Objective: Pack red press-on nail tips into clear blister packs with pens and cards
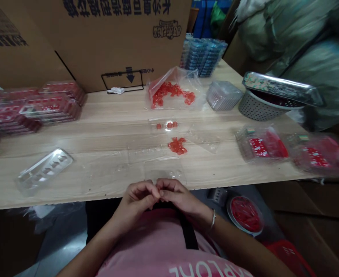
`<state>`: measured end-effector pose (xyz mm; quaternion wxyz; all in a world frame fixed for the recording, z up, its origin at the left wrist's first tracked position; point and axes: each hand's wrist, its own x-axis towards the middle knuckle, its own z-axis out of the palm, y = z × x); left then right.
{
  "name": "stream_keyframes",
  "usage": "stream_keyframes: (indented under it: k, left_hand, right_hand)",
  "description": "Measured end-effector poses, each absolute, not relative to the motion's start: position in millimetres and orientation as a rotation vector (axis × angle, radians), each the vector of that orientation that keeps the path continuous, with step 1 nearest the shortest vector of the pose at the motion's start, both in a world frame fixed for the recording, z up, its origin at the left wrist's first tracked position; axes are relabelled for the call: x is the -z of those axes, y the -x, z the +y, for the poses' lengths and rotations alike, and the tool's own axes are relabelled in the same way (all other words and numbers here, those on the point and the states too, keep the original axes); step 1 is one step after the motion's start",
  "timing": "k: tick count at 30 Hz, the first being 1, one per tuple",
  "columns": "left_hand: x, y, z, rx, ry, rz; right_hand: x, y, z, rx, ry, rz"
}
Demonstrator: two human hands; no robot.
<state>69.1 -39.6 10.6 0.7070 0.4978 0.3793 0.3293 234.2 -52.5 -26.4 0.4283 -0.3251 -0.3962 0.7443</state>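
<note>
My left hand [138,197] and my right hand [177,195] meet at the table's front edge, both with fingers pinched together. Their fingertips touch; whatever is between them is hidden or too small to make out. Just beyond lie clear plastic trays [161,169]. A small heap of translucent red pieces [177,146] rests on the table past my hands. Farther back, a clear tray [153,121] holds three red pieces [170,125]. Behind it an open clear bag [173,73] contains many more red pieces [169,90].
Stacked red packs [51,104] stand at the left, near a shiny moulded tray [47,167]. A large cardboard box [100,42] blocks the back. On the right are stacked clear trays [223,94], a grey basket [256,105] and red-and-clear packs [261,144]. Below sits a tub of red pieces [246,215].
</note>
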Motion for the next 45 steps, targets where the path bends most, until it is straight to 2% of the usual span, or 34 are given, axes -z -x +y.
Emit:
stream_keyframes:
  k: [4,11,17,20,24,30,40,45]
  left_hand:
    - [-5,-68,-42,-0.740,-1.209,0.894]
    - [-1,-69,-43,-0.764,-1.440,1.032]
    - [-6,-68,-43,-0.647,-1.358,1.017]
    - [-8,-64,-48,-0.601,-1.265,0.914]
    - [-9,-63,-49,-0.766,-1.134,0.948]
    - [-9,-62,-46,-0.780,-1.140,0.966]
    - [-3,-65,-35,-0.860,-1.049,1.012]
    - [4,-70,-24,-0.819,-0.740,0.862]
  right_hand:
    - [29,-227,-54,-1.827,0.856,-0.911]
    - [19,-232,-55,-1.436,1.085,-1.354]
    - [24,-229,-64,-1.854,0.830,-1.111]
    - [20,-229,-62,-1.764,0.872,-1.046]
    - [13,-227,-55,-1.529,0.973,-1.311]
    - [20,-215,-54,-1.805,0.812,-1.056]
    - [13,-219,-40,-1.594,0.935,-1.245]
    - [19,-220,-34,-1.713,0.910,-1.128]
